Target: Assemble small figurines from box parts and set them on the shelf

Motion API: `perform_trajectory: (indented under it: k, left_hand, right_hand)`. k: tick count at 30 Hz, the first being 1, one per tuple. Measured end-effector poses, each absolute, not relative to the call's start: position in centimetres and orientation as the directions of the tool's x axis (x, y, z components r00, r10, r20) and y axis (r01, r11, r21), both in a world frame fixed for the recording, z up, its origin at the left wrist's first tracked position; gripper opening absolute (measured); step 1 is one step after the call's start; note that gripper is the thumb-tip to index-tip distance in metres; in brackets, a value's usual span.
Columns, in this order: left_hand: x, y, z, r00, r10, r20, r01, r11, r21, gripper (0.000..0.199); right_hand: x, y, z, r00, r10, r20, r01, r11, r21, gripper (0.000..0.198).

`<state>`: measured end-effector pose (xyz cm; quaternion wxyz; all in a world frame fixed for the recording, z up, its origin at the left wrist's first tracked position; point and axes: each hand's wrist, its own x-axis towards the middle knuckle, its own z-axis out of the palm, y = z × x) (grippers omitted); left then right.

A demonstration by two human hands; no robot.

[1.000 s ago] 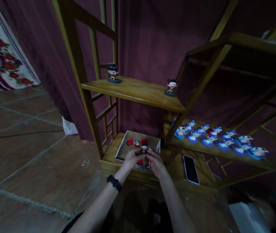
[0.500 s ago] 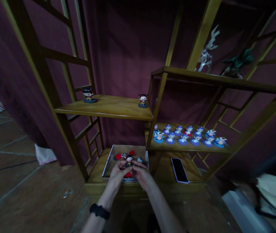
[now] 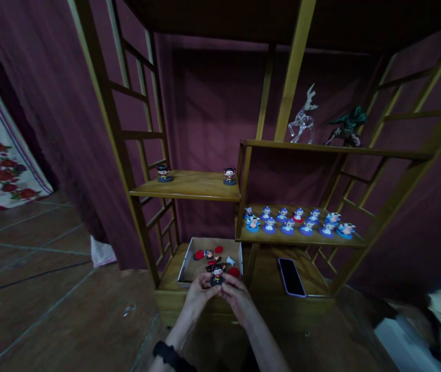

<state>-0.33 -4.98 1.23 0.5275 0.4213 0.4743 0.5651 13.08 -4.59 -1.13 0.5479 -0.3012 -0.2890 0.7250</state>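
Between my two hands is a small figurine (image 3: 217,273) with black hair buns and a dark round base, held upright by the base. My left hand (image 3: 199,295) grips it from the left, and my right hand (image 3: 237,295) has its fingers closed on the right side. Both are over the near edge of a shallow cardboard box (image 3: 193,263). Inside the box lie several loose figurine pieces, among them a red disc (image 3: 233,272), another red disc (image 3: 218,249) and a pale blue piece (image 3: 230,261).
Two similar figurines (image 3: 164,173) (image 3: 229,176) stand on the left shelf (image 3: 193,185). Several purple and blue figurines (image 3: 288,226) fill the lower right shelf. Above them stand a clear deer (image 3: 303,118) and a green statue (image 3: 348,126). A phone (image 3: 292,277) lies right of the box.
My view has tilted up and shifted left, showing more of the upper shelves. Both hands still hold the figurine, now nearer the box's front edge, uncovering more pieces inside.
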Motion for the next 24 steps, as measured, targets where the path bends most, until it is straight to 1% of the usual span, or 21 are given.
perform_trajectory:
  k: [8,12,14,18,24]
  left_hand:
    - [0.9,-9.4,0.3,-0.041,0.998,0.036,-0.156,-0.042,0.987,0.044]
    - [1.7,-11.0,0.5,-0.028,1.0,-0.009,-0.13,0.005,0.991,0.048]
    - [2.0,-11.7,0.6,-0.013,1.0,-0.008,-0.111,0.006,0.994,0.046]
    - [2.3,-12.8,0.5,0.02,1.0,0.011,-0.081,-0.009,0.997,0.034]
    - [1.7,-13.3,-0.5,0.025,1.0,0.015,-0.046,-0.014,0.999,0.034]
  right_hand:
    - [14.6,-8.9,-1.6,-0.226,0.967,-0.12,-0.594,-0.234,-0.769,0.044]
    - [15.4,-10.1,-2.0,-0.239,0.961,-0.137,-0.571,-0.253,-0.781,0.043]
    - [15.7,-10.7,-2.0,-0.259,0.955,-0.145,-0.554,-0.27,-0.787,0.041]
    - [16.1,-11.7,-2.0,-0.296,0.944,-0.148,-0.532,-0.291,-0.795,0.038]
    - [16.0,-12.4,-2.5,-0.312,0.932,-0.184,-0.541,-0.333,-0.772,0.042]
